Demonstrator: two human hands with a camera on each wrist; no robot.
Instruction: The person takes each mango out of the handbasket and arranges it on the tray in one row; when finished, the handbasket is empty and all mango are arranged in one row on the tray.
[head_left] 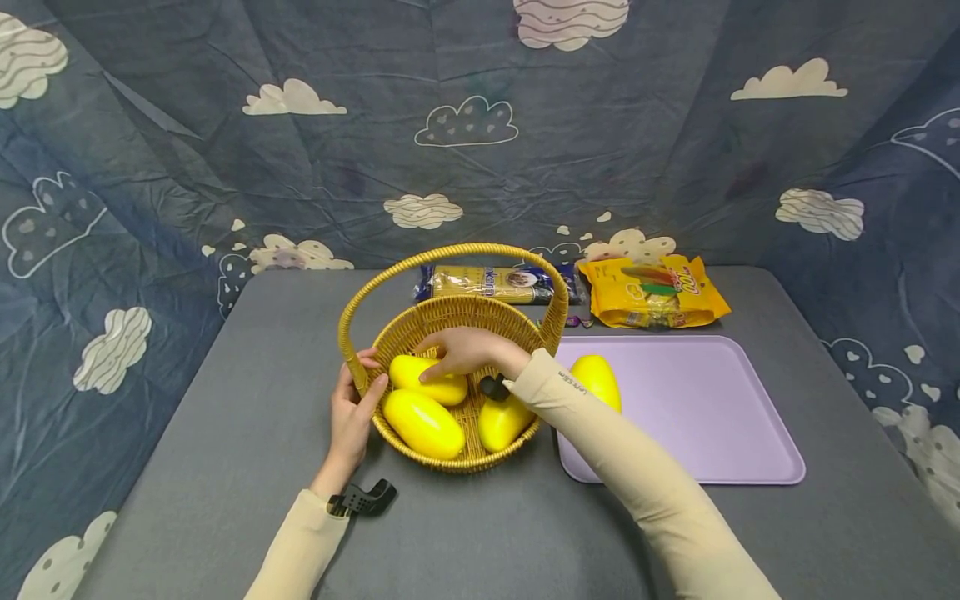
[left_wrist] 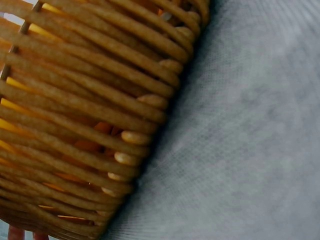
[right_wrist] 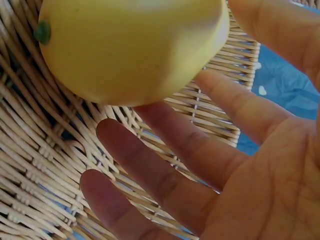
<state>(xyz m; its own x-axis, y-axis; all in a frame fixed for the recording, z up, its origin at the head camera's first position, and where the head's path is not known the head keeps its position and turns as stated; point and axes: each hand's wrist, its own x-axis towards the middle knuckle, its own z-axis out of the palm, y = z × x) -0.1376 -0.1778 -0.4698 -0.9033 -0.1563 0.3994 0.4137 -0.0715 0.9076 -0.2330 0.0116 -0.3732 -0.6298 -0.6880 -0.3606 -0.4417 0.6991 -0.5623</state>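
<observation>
A woven wicker basket (head_left: pixel 465 458) with a tall arched handle stands on the table, holding three smooth yellow mangoes. My left hand (head_left: pixel 351 425) grips its left rim at the foot of the handle; two of its fingertips show below the basket wall (left_wrist: pixel 85 105) in the left wrist view. Inside the basket, my right hand (head_left: pixel 468 348) reaches over the upper mango (head_left: pixel 438 387), its fingers spread and nearly straight beside the fruit. In the right wrist view this mango (right_wrist: pixel 130 50) shows a green stem end. Nearer the front lie a second mango (head_left: pixel 423 425) and a third mango (head_left: pixel 501 425).
Right of the basket lies a lilac tray (head_left: pixel 697 408), with another mango (head_left: pixel 597 382) at its left side, partly behind the right sleeve. At the back are a pasta packet (head_left: pixel 487 283), a yellow snack bag (head_left: pixel 652 292) and small wrapped sweets (head_left: pixel 577 322).
</observation>
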